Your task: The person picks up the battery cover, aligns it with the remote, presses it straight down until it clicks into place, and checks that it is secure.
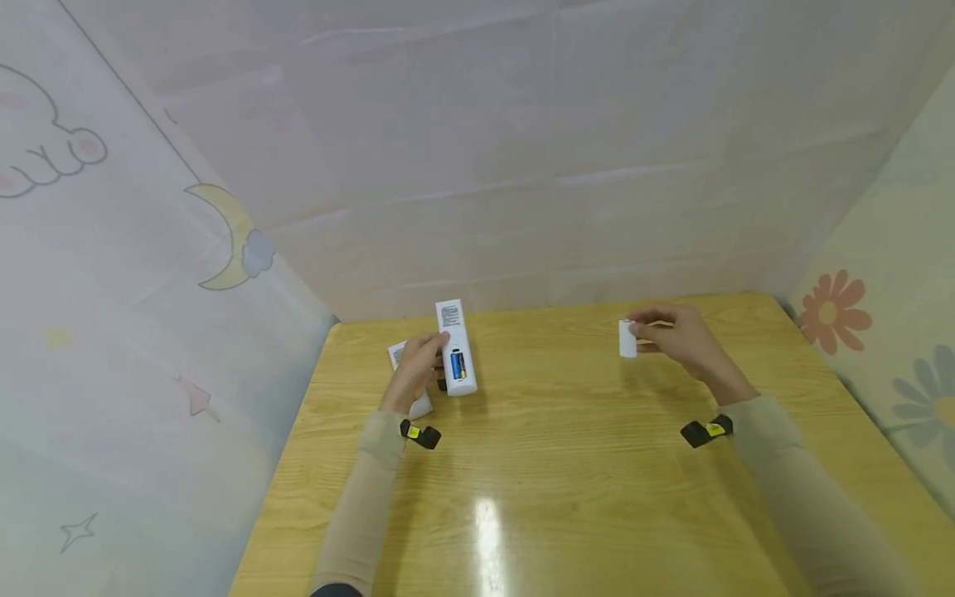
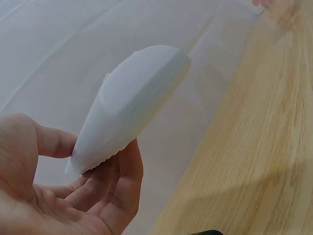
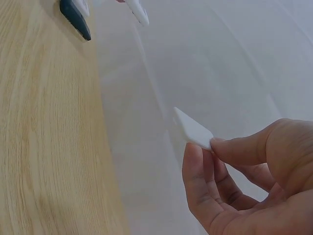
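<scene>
My left hand (image 1: 414, 371) grips a white remote control (image 1: 455, 327) between thumb and fingers, its back turned up. The battery compartment is uncovered, and blue batteries (image 1: 458, 366) sit inside it. In the left wrist view the remote (image 2: 132, 93) is seen edge-on, tilted above the table. On the right, my right hand (image 1: 677, 338) pinches a small white battery cover (image 1: 627, 339) by its edge, held in the air. The right wrist view shows this cover (image 3: 193, 129) between thumb and fingertips, apart from the remote.
A second white remote (image 1: 421, 405) lies on the wooden table (image 1: 552, 464) under my left hand, partly hidden. Beside it is a dark item (image 3: 74, 19), partly covered. A pale printed backdrop (image 1: 477, 182) stands behind the table.
</scene>
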The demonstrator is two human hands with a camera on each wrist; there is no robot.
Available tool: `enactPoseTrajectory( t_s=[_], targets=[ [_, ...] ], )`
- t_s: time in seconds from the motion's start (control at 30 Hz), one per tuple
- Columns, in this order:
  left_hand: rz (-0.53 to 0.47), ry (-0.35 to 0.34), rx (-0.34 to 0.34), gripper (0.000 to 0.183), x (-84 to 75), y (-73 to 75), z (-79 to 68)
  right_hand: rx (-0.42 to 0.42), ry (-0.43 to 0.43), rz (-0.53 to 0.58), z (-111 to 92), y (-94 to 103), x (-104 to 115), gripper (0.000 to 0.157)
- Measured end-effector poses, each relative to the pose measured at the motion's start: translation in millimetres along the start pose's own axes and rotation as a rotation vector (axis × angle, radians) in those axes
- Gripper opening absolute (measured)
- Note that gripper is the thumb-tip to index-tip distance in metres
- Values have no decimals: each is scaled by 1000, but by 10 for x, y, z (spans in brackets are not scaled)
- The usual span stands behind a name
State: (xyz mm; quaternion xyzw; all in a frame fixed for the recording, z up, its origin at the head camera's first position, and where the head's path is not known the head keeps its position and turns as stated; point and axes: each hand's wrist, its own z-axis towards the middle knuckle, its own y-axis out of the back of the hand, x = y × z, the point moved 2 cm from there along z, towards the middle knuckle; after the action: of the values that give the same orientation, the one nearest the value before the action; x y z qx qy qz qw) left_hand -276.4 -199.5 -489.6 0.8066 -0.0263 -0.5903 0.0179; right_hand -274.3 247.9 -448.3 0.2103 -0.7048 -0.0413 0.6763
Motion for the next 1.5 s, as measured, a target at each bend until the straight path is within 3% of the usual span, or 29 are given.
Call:
enactPoseTrajectory(
  t_s=[0.87,1.5],
  targets=[
    [-1,2,13,55,7,-161,25,31,25,15,38,-155,119,38],
    [-37,-29,66,51,2,-320,27,50,61,45,56,-253,184,38]
  ],
)
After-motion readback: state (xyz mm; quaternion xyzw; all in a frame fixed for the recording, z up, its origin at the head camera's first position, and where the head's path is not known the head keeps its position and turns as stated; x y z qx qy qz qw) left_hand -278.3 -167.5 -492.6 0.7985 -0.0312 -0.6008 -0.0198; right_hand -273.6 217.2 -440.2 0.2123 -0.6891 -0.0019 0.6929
